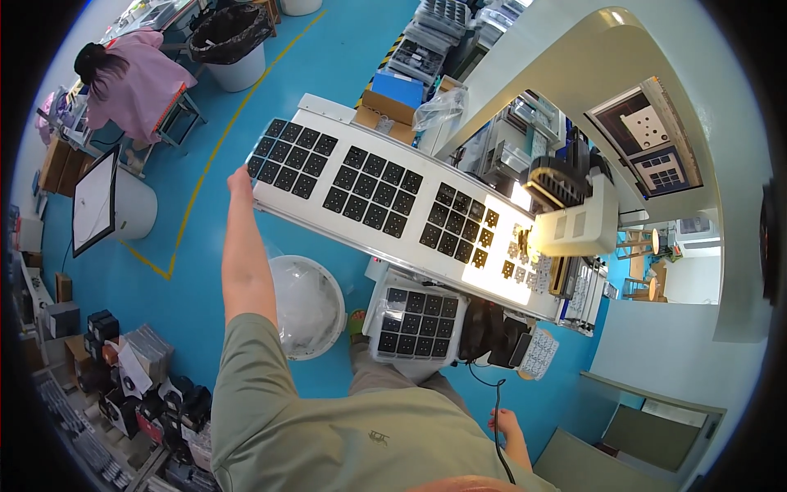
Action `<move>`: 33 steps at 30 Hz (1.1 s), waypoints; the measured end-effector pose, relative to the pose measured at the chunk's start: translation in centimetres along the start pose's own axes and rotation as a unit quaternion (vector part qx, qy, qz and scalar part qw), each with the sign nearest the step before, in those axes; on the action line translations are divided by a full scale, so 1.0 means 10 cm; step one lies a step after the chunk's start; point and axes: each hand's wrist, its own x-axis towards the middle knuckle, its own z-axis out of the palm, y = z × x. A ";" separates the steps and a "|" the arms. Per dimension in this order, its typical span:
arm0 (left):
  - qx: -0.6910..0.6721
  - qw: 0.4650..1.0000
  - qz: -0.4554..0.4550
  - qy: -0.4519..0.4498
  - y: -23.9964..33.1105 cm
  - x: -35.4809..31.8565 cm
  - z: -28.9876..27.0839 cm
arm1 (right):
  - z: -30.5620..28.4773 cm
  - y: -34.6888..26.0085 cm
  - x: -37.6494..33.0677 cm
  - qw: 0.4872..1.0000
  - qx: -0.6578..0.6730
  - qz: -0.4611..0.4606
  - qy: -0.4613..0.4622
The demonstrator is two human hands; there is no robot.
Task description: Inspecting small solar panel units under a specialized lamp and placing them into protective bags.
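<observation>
My left hand (239, 179) is closed on the near left corner of a clear tray (287, 157) filled with rows of black square pieces. That tray lies at the left end of a long white conveyor bed (328, 205). Further right on the bed sit a second group of black squares (373, 190) and a third group (452, 220). My right hand (507, 421) hangs low at my right side, its fingers loosely bent, with nothing seen in it. Just before my waist, a clear tray of the same black squares (418, 324) rests on top of a stack.
A machine head (576, 221) lights the bed's right end, below a screen (648, 135). A white bin (307, 307) stands on the floor left of the stack. A black cable (498, 426) hangs near my right hand. At far left a person in pink (135, 82) sits working.
</observation>
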 end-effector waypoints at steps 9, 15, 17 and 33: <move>0.329 0.886 0.270 0.184 -0.58 -0.46 -0.36 | 0.05 -0.03 0.12 1.000 0.011 -0.024 -0.017; 0.342 0.820 0.379 0.257 -1.63 -2.16 -0.74 | 0.18 -0.05 0.26 0.998 -0.030 -0.055 -0.026; 0.402 0.820 0.351 0.205 -2.14 -2.90 -0.83 | 0.22 -0.04 0.32 0.997 -0.041 -0.066 -0.029; 0.551 0.473 0.512 -0.459 -3.32 -5.96 -0.39 | 0.23 -0.18 1.03 0.967 -0.058 -0.228 -0.094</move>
